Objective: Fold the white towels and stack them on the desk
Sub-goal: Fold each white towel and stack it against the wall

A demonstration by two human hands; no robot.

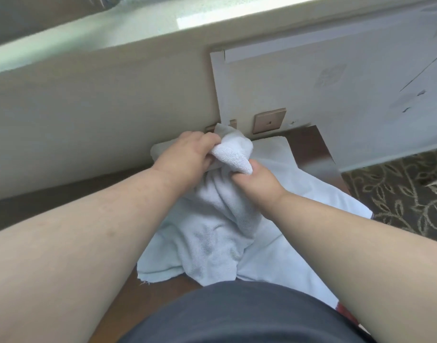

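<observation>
A rumpled white terry-cloth towel [212, 231] is held up at its top end by both hands above the dark brown wooden surface [163, 293]. The left hand [187, 154] is curled round the bunched upper edge of the cloth, with its fingers closed on the fabric. The right hand [257, 179] is pinching a fold of the same towel just beside the left, the thumb pressed against the cloth. The rest of the towel is draped downward between the two forearms, and its lower edge is spread on the surface near the dark grey shirt [237, 315] seen at the bottom. A second white towel, laid flat [269, 149], is seen behind the hands against the cream wall [101, 120], and more white cloth [323, 201] is spread to the right beneath the right forearm. A tan square wall plate [269, 123] is mounted just above the surface. A patterned leaf-print carpet [398, 199] is visible at the right
</observation>
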